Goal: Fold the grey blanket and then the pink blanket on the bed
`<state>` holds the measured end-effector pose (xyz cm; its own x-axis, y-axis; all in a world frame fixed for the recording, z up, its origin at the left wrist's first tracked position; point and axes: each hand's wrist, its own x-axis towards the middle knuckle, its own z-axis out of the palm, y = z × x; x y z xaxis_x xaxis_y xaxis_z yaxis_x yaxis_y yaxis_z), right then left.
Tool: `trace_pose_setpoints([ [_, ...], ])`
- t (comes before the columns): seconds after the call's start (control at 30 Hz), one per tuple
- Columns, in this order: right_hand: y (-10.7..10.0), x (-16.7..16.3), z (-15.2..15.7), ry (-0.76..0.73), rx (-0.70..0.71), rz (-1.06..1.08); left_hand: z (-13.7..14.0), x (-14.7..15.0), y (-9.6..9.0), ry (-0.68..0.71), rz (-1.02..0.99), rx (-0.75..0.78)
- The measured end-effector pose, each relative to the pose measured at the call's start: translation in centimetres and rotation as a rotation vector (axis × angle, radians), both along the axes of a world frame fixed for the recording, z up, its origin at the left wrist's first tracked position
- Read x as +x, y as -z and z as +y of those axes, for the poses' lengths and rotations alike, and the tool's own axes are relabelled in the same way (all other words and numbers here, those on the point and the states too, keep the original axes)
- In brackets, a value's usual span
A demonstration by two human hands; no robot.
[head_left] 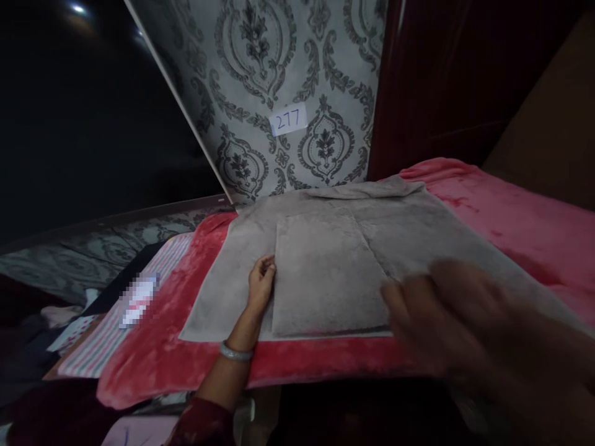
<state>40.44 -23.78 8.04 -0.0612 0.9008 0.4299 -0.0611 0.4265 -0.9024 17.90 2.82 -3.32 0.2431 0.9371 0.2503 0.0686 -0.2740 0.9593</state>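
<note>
A grey plush cloth (223, 285) lies spread out, with a flat rectangular section (320, 272) on its middle and a rumpled fold along its far edge. My left hand (261, 282), with a bracelet on the wrist, has its fingers curled together at the left edge of this section and seems to pinch the fabric there. At the section's near right corner, my right hand (437, 310) is smeared by motion. Its fingers hide that corner, and I cannot make out whether they hold the cloth.
Beneath the grey cloth is a red plush blanket (158, 347), with a pink part (525, 210) at the right. A striped cloth (102, 341) lies to the left. Behind stand a patterned wall (288, 68) bearing a paper label (289, 119), and a large dark screen (93, 124).
</note>
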Motion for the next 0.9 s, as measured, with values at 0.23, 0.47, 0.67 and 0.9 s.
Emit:
trace_pose_setpoints([
  [0.23,8.3,11.0,9.9,0.658,-0.336,0.07,3.1,1.9,-3.7,0.063,0.067,-0.418],
  [0.47,12.5,11.9,13.4,0.613,-0.554,0.205,4.7,4.5,-5.1,0.0,-0.036,-0.574],
  [0.67,12.1,11.8,15.0,0.64,-0.585,-0.143,5.0,4.3,-3.8,0.03,-0.066,-0.53],
  [0.9,12.0,12.9,17.2,0.641,-0.558,-0.198,4.2,3.8,-3.4,0.214,-0.055,-0.454],
])
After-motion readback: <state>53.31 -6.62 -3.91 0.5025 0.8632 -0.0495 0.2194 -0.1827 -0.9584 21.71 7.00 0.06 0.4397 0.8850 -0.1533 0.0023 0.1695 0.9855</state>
